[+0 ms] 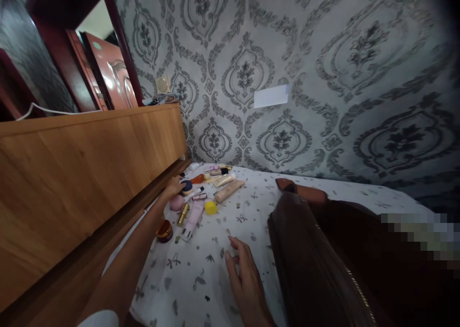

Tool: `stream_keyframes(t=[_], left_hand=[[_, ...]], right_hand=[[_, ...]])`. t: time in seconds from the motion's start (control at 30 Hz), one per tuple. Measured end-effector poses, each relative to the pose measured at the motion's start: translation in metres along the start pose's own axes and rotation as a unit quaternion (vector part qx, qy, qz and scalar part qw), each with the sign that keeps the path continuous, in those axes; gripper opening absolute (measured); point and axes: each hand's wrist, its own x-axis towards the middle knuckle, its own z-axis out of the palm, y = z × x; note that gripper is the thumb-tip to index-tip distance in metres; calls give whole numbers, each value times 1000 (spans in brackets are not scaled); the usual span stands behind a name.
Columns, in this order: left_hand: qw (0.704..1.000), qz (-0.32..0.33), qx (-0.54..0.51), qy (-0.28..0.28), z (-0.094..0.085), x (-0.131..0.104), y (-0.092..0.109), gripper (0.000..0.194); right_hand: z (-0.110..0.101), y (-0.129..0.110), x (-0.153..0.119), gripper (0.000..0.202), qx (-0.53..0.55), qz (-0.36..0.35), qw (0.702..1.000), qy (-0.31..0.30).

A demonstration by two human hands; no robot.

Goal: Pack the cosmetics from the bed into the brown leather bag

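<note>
My left hand [174, 187] reaches to the far left of the bed, its fingers closed at the edge of a small jar with a dark blue lid [187, 186]; part of the grip is hidden. Around it lie a pink round item [177, 203], a gold tube [183, 214], a pale pink tube [194, 217], a beige tube [230, 191], a yellow piece [210, 207] and an amber jar with a dark base [164, 231]. My right hand [244, 272] is open above the sheet, fingers slightly bent, holding nothing. Beside it stands a dark brown leather bag [302, 250].
A wooden board [89, 164] runs along the left side of the bed. The patterned white sheet [201, 269] lies under everything. Behind rises a grey wallpapered wall [244, 73] with a white paper strip [271, 97]. More small cosmetics [219, 172] lie near the wall.
</note>
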Motion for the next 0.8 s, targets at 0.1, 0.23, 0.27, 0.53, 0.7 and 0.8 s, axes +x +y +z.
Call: stream_keyframes(t=[0.1, 0.23, 0.27, 0.53, 0.7, 0.8], left_hand=[[999, 3, -37, -13, 4, 11, -16, 33], [998, 30, -57, -22, 10, 13, -26, 33], [998, 36, -55, -24, 11, 13, -28, 33], [998, 44, 20, -38, 1, -1, -28, 43], [993, 35, 105, -40, -20, -30, -22, 39], [988, 22, 141, -64, -26, -49, -17, 45]], right_hand=[[-1, -1, 0, 33, 3, -1, 1000, -5], [-2, -2, 0, 32, 5, 4, 1000, -16], [-2, -3, 0, 32, 6, 5, 1000, -14], [-3, -5, 2, 35, 6, 20, 999, -28], [-3, -6, 1, 37, 6, 28, 999, -30], [-4, -7, 1, 37, 14, 15, 999, -29]])
